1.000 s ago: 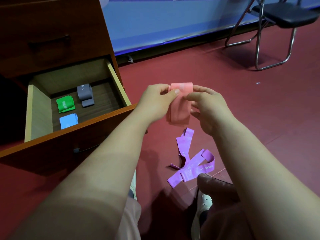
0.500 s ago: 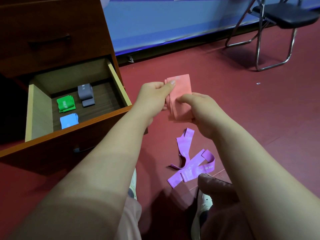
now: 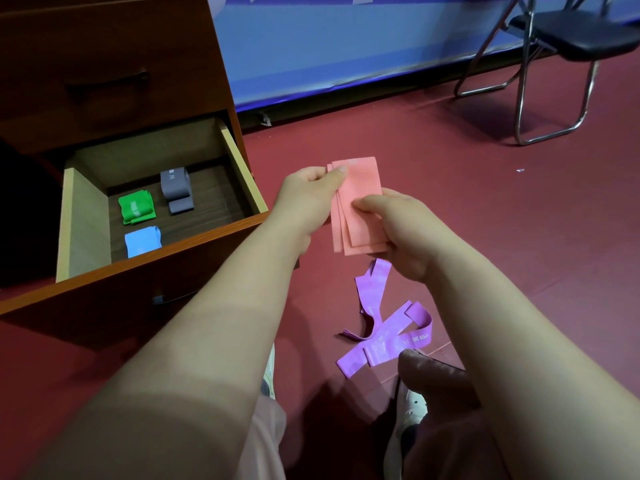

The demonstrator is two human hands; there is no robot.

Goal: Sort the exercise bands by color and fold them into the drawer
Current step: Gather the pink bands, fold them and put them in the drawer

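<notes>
Pink band (image 3: 360, 206) now folded flatter, lower

floor (image 3: 485, 237): dark red, under me | folding chair (image 3: 568, 32): black seat, metal legs, far right ahead of me | wall (image 3: 346, 39): blue panel with a dark strip along its base | my white shoe (image 3: 408, 410): low in view, between my knees | closed upper drawer front (image 3: 104, 64): dark handle
</notes>
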